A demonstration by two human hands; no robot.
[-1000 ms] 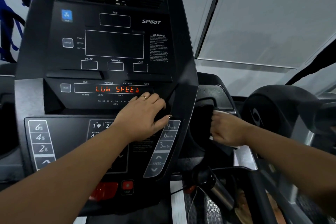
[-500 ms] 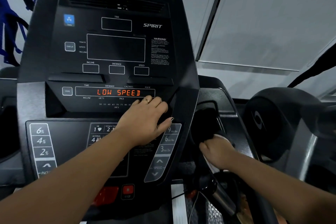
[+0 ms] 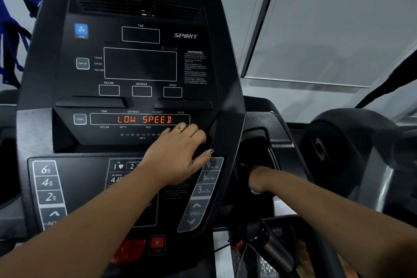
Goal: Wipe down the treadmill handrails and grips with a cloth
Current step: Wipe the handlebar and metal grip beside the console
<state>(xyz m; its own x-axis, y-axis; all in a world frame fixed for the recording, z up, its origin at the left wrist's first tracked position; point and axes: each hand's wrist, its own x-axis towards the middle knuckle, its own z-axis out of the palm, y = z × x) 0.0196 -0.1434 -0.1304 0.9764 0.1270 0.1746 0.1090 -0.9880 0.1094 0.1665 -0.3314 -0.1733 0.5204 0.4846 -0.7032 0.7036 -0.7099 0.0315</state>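
The black treadmill console (image 3: 140, 63) fills the left and middle and shows "LOW SPEED" in orange. My left hand (image 3: 178, 158) rests on the console below the display, knuckles bent over the ledge and thumb spread toward the speed keys. My right hand (image 3: 257, 178) reaches into the dark recess (image 3: 255, 142) at the console's right side, and its fingers are hidden in shadow. A small patch of the white cloth (image 3: 255, 192) shows under that wrist. A black and chrome grip bar (image 3: 273, 248) slants below the right arm.
A red stop button (image 3: 157, 242) sits at the console's lower edge. A neighbouring machine's round black housing (image 3: 352, 149) stands close on the right. Blue straps (image 3: 13, 29) hang at the far left. A grey wall and blind lie behind.
My right hand has moved left and inward with the cloth, from the outer edge of the side panel into the dark recess. My left hand has stayed on the console.
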